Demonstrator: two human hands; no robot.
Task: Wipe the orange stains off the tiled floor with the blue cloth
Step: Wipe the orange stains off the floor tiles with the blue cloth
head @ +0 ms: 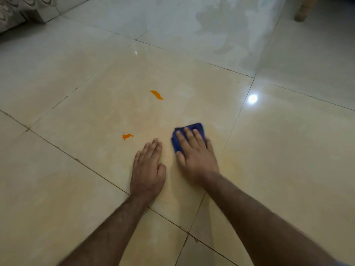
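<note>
A: Blue cloth [189, 136], folded small, lies flat on the cream tiled floor [278, 169], and the right hand [194, 152] presses on top of it. The fingers are straight and spread over the fabric, and the thumb lies along its left edge; I see no pinch, only a flat press.

B: And the left hand [148, 169]?

A: It rests just beside, at about 8 o'clock from the cloth, palm down on the bare tile, fingers straight and together. It holds nothing. I think it only supports the body.

B: So which step is in hand?

A: The wiping itself, I judge. The tile around the cloth has a faint orange haze, so this patch is perhaps already rubbed, but I cannot be sure. Two clear stains remain. The near orange stain [127, 136] is at 9 o'clock from the cloth, apart from it and close to the left fingertips. The far orange stain [157, 94] is at about 11 o'clock, well apart.

B: What does the next move call for?

A: To slide the cloth to the left, with the palm pressing, until it covers the near stain, then rub. The left hand is partly in the path, so the cloth must pass in front of its fingertips. After that, the reach goes forward for the far one. A wet-looking patch [221, 25] at 12 o'clock, far away, is not orange.
</note>
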